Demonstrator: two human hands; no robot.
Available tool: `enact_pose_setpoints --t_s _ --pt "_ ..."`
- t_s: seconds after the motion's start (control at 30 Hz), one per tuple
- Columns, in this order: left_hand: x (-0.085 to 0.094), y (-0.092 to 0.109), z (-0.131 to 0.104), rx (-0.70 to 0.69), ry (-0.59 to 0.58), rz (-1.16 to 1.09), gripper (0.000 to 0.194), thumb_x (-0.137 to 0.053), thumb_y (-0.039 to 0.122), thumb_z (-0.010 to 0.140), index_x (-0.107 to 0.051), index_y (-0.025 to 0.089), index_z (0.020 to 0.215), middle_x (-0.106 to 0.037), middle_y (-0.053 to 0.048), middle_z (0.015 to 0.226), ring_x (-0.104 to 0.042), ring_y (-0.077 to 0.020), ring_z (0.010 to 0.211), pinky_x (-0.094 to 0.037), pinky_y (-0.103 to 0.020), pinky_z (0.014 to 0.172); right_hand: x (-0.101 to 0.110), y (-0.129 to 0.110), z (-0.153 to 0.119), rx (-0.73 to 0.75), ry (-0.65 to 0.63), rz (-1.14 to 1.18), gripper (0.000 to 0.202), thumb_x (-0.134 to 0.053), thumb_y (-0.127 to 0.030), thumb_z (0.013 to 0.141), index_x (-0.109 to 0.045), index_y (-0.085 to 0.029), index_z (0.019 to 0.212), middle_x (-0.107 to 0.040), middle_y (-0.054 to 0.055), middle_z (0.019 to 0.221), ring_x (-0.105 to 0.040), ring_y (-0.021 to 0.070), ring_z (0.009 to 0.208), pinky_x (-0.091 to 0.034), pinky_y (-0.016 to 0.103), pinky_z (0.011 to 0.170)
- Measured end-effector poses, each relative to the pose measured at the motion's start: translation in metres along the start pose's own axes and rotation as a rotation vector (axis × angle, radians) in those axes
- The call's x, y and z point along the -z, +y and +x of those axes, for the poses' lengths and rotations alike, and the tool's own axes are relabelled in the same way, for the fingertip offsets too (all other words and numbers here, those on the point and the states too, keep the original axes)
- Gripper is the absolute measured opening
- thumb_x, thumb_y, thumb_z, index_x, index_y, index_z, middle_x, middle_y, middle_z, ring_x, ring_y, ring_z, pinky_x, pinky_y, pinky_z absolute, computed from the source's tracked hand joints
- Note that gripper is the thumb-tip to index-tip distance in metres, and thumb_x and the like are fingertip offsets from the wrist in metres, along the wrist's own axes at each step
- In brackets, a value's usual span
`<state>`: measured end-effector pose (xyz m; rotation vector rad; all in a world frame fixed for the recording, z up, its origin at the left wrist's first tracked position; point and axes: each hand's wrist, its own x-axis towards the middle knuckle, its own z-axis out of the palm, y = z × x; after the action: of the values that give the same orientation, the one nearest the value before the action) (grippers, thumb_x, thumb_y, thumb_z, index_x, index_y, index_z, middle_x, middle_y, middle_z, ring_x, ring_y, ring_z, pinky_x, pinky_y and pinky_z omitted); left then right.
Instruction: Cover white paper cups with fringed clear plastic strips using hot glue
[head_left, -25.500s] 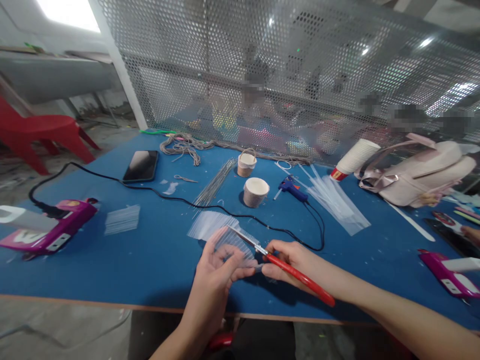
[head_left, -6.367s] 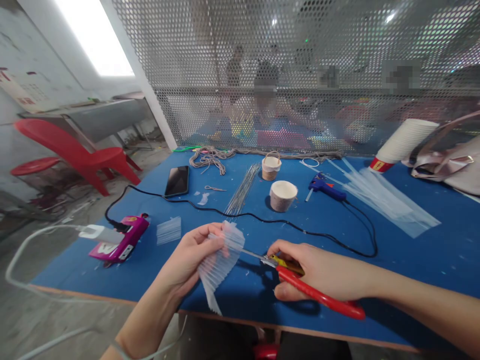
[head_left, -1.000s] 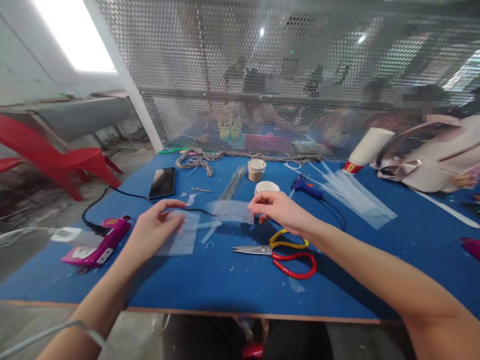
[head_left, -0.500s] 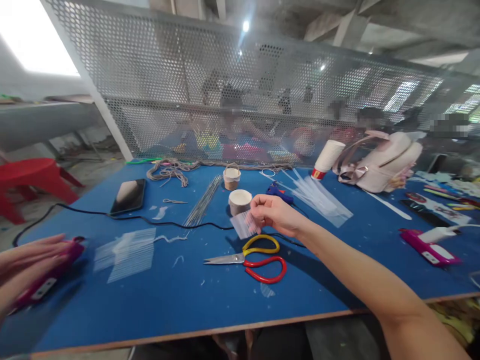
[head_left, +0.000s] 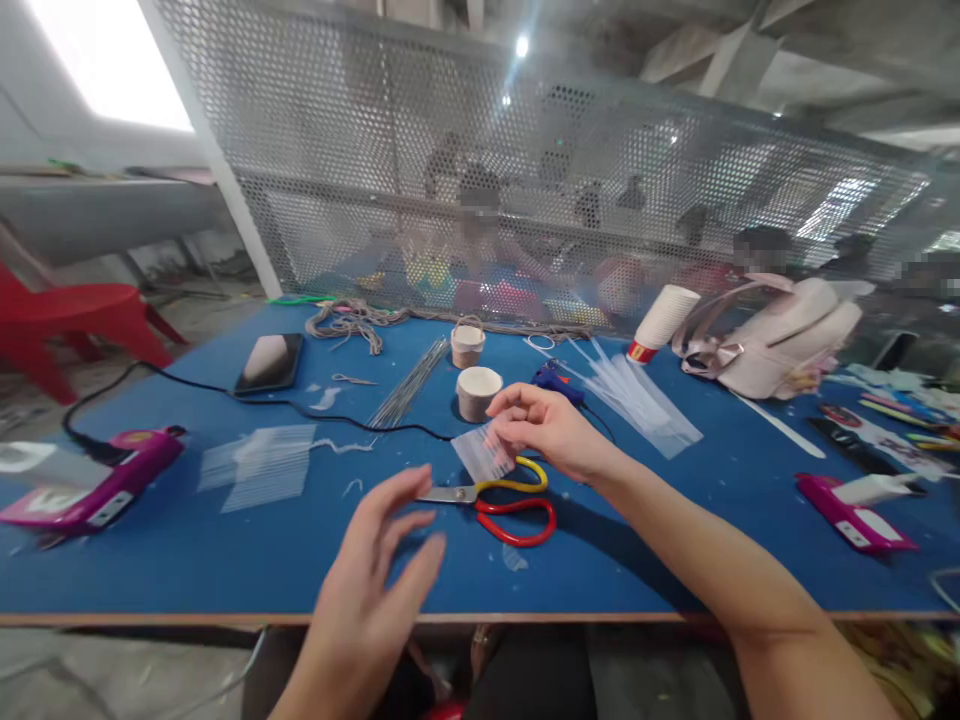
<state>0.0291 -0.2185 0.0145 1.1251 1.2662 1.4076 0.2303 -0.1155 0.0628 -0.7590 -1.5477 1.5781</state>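
Between the thumb and fingers of my right hand point(head_left: 547, 430) is a small translucent ribbed sheet point(head_left: 480, 455), held a little above the table. My left hand point(head_left: 386, 580) hovers near the front of the table with its fingers apart and nothing in it; its fingertips partly overlap the blade tips of the scissors point(head_left: 517, 522). These scissors have one yellow and one red handle and lie below the sheet. Just behind my right hand stands a small wrapped cup point(head_left: 478, 395), with a second cup point(head_left: 467, 345) beyond it. Larger translucent ribbed sheets point(head_left: 262, 465) lie to the left.
A magenta power strip point(head_left: 142, 480) with a black cord sits left, another point(head_left: 855, 515) right. Behind are a phone point(head_left: 270, 362), thin wires point(head_left: 409, 385), grey cord point(head_left: 349, 322), a blue glue gun point(head_left: 556, 380), clear strips point(head_left: 637, 400), stacked paper cups point(head_left: 664, 322) and a pink backpack point(head_left: 780, 340).
My left hand has left the magenta power strip and moved right, toward the scissors. My right hand still holds the small sheet. The view has shifted somewhat left.
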Motion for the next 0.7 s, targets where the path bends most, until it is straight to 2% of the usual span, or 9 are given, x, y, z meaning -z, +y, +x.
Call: enact_pose_setpoints --t_s 0.1,0.17,0.2,0.27,0.33,0.53,0.63,0.7 --pt "-0.04 0.01 0.036 0.199 -0.16 -0.254 0.042 -0.071 0.021 0.07 -0.056 0.023 0.109 -0.065 -0.006 0.113 -0.06 -0.0226 0.106 -0.051 -0.029 0.082 0.001 0.004 -0.002 0.041 0.05 0.007 0.018 -0.066 -0.021 0.071 -0.057 -0.018 0.085 -0.063 -0.004 0.063 -0.057 0.0087 0.051 -0.048 0.023 0.052" --pt "-0.052 0.016 0.057 0.354 -0.29 -0.348 0.031 -0.07 0.019 0.069 -0.062 0.016 0.099 -0.07 -0.009 0.097 -0.066 -0.0225 0.092 -0.052 -0.03 0.077 0.006 0.009 -0.002 0.057 0.114 -0.01 0.02 -0.067 -0.022 0.069 -0.057 -0.018 0.086 -0.064 -0.004 0.064 -0.058 0.0094 0.053 -0.049 0.024 0.053" --pt "-0.055 0.018 0.065 0.377 -0.303 -0.352 0.025 -0.07 0.017 0.067 -0.064 0.014 0.09 -0.072 -0.009 0.087 -0.068 -0.0205 0.083 -0.053 -0.029 0.074 0.009 0.012 -0.002 0.051 0.147 -0.029 0.022 -0.068 -0.023 0.068 -0.057 -0.018 0.086 -0.064 -0.003 0.065 -0.059 0.0101 0.055 -0.049 0.024 0.054" --pt "-0.056 0.018 0.079 0.356 -0.245 -0.326 0.01 -0.069 0.013 0.065 -0.063 0.013 0.072 -0.07 -0.005 0.069 -0.066 -0.0145 0.066 -0.053 -0.024 0.066 0.016 0.018 0.0 0.012 0.208 -0.08 0.024 -0.069 -0.025 0.066 -0.057 -0.018 0.086 -0.067 0.0 0.07 -0.062 0.012 0.06 -0.05 0.025 0.054" --pt "-0.055 0.016 0.091 0.328 -0.201 -0.291 0.006 -0.068 0.013 0.066 -0.063 0.013 0.065 -0.067 -0.003 0.061 -0.063 -0.0115 0.057 -0.053 -0.021 0.059 0.022 0.027 0.003 -0.032 0.252 -0.126 0.025 -0.07 -0.027 0.065 -0.056 -0.017 0.083 -0.068 0.002 0.071 -0.062 0.0127 0.06 -0.05 0.025 0.054" --pt "-0.057 0.015 0.12 0.316 -0.186 -0.195 0.003 -0.066 0.007 0.065 -0.067 0.009 0.067 -0.066 -0.005 0.057 -0.062 -0.013 0.052 -0.054 -0.022 0.049 0.028 0.047 0.019 -0.055 0.267 -0.208 0.02 -0.067 -0.03 0.069 -0.055 -0.016 0.077 -0.065 0.001 0.061 -0.058 0.011 0.051 -0.052 0.026 0.052" --pt "-0.058 0.016 0.127 0.315 -0.197 -0.173 0.005 -0.067 0.005 0.063 -0.067 0.009 0.067 -0.066 -0.007 0.057 -0.063 -0.015 0.051 -0.054 -0.024 0.045 0.033 0.047 0.026 -0.009 0.243 -0.304 0.015 -0.061 -0.03 0.075 -0.057 -0.016 0.077 -0.064 0.002 0.063 -0.06 0.013 0.055 -0.053 0.027 0.054" --pt "-0.055 0.017 0.132 0.309 -0.187 -0.174 0.005 -0.067 0.005 0.063 -0.066 0.009 0.066 -0.066 -0.007 0.055 -0.063 -0.016 0.049 -0.054 -0.024 0.043 0.04 0.045 0.031 0.052 0.246 -0.402 0.014 -0.057 -0.03 0.079 -0.059 -0.016 0.08 -0.065 0.004 0.072 -0.062 0.0153 0.065 -0.053 0.029 0.059"
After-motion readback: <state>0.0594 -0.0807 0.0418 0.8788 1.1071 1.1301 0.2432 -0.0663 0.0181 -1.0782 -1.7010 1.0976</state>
